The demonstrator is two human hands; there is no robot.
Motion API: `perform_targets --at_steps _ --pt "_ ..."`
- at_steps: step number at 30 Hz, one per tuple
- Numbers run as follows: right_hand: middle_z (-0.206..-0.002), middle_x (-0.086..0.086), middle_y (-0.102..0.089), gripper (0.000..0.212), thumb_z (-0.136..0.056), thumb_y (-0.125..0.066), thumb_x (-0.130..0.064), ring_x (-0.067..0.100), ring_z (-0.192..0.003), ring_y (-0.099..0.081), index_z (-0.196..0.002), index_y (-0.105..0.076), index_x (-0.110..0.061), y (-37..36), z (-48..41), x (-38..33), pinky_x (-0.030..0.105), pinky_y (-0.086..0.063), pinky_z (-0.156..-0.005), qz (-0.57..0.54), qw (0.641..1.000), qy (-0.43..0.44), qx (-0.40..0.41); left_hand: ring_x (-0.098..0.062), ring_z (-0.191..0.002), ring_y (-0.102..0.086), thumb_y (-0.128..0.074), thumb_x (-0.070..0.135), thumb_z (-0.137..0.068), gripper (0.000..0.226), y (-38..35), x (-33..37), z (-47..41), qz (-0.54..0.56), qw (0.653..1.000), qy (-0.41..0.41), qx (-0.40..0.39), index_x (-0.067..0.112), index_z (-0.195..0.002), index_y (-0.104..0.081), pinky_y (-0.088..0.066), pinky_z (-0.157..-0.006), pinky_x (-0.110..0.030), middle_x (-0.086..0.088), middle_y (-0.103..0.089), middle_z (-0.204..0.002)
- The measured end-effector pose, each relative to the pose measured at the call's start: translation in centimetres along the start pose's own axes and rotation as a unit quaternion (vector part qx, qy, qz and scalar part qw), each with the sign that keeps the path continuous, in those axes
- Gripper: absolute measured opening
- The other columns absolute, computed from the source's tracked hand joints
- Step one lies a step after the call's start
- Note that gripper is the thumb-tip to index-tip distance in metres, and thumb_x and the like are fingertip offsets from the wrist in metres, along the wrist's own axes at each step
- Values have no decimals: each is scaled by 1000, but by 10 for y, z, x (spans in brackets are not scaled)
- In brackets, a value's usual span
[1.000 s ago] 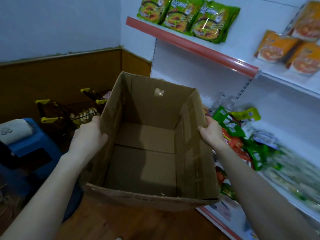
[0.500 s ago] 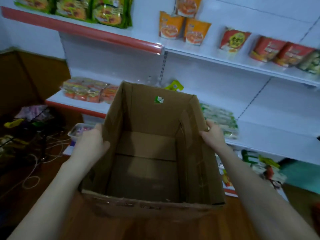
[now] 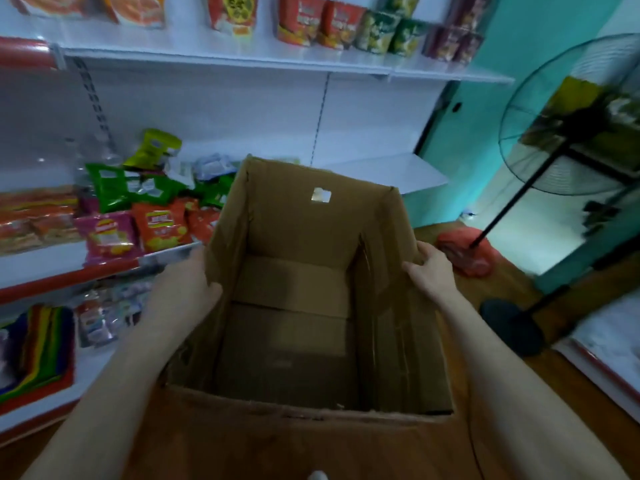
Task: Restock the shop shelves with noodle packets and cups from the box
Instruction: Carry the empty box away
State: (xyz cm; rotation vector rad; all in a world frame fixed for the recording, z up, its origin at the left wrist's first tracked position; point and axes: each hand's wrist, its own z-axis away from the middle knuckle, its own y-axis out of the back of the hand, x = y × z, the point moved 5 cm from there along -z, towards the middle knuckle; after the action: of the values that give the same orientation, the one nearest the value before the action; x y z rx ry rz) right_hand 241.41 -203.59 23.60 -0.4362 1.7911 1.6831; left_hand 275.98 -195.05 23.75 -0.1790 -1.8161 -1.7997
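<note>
A brown cardboard box (image 3: 304,230) hangs in front of me, open at the top, with only its bare bottom flaps showing inside. My left hand (image 3: 187,285) grips its left wall near the rim. My right hand (image 3: 433,268) grips the right wall, fingers curled over the edge. Noodle packets (image 3: 311,22) in orange, red and green stand in a row on the white upper shelf (image 3: 277,65). More packets (image 3: 156,226) in red, pink and green lie piled on the middle shelf at the left.
A standing fan (image 3: 568,126) with a black pole and round base (image 3: 512,327) is at the right by a teal wall. A red bag (image 3: 464,251) lies on the wooden floor near it. Lower shelves (image 3: 38,403) at left hold coloured goods; a white shelf corner (image 3: 609,344) juts in at right.
The view has swung right along the shelves while both hands kept their hold on the box. The fan and teal wall have come into view.
</note>
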Motion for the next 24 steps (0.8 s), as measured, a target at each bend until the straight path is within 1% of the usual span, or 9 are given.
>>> perform_targets --at_steps 3,5,7,10,12,14,16,19,24 --pt "-121 8 -61 49 -85 -56 -13 27 -102 -61 -133 -47 -16 33 -2 47 42 -52 -90 -7 998 -46 37 -41 -99 -57 -54 12 -88 35 -30 47 -17 -13 998 -62 -30 2 -121 -47 -44 -79 -43 -24 -61 -107" --pt "-115 5 -62 48 -86 -55 -12 23 -90 -64 -133 -45 -18 56 -5 79 41 -56 -78 -23 995 -75 56 -40 -95 -58 -55 13 -86 36 -50 81 -28 -20 993 -107 -38 4 -120 -48 -46 -75 -42 -23 -62 -103" --pt "-107 2 -60 48 -88 -54 -10 19 -80 -62 -134 -44 -17 82 -11 110 34 -56 -67 -28 992 -96 78 -37 -90 -60 -57 14 -84 34 -71 119 -38 -24 987 -152 -46 6 -116 -49 -47 -67 -38 -19 -63 -97" --pt "-112 7 -62 44 -88 -53 -9 18 -82 -59 -131 -47 -15 122 -23 157 30 -52 -66 -26 986 -121 110 -30 -77 -59 -59 12 -83 24 -104 185 -47 -25 973 -219 -65 8 -105 -50 -39 -53 -30 -13 -62 -87" --pt "-114 8 -62 44 -88 -53 -10 16 -82 -57 -131 -47 -15 149 -30 190 27 -50 -65 -27 980 -144 131 -28 -77 -57 -59 11 -82 20 -126 230 -51 -21 964 -252 -77 8 -100 -49 -40 -56 -31 -12 -61 -86" --pt "-114 9 -62 44 -88 -54 -10 16 -84 -57 -131 -47 -14 174 -33 220 28 -51 -69 -36 973 -170 149 -33 -90 -58 -61 12 -81 28 -149 271 -54 -19 956 -280 -82 7 -107 -51 -44 -68 -34 -17 -62 -98" --pt "-114 10 -61 47 -87 -55 -9 19 -88 -59 -133 -45 -13 199 -34 249 31 -52 -73 -48 965 -199 163 -34 -98 -57 -61 13 -81 34 -170 313 -52 -24 948 -306 -82 7 -114 -50 -44 -74 -35 -18 -61 -105" --pt "-109 10 -62 47 -87 -56 -7 22 -90 -62 -132 -46 -12 233 -30 290 34 -53 -77 -61 949 -242 192 -31 -99 -58 -59 13 -84 38 -201 370 -46 -32 932 -348 -95 8 -121 -48 -38 -67 -30 -16 -61 -109" --pt "-111 9 -64 48 -86 -57 -7 16 -78 -62 -132 -46 -14 279 -9 353 27 -53 -64 -67 917 -305 250 -28 -90 -59 -59 14 -84 36 -251 458 -36 -35 900 -415 -128 9 -118 -50 -35 -64 -27 -12 -62 -100"
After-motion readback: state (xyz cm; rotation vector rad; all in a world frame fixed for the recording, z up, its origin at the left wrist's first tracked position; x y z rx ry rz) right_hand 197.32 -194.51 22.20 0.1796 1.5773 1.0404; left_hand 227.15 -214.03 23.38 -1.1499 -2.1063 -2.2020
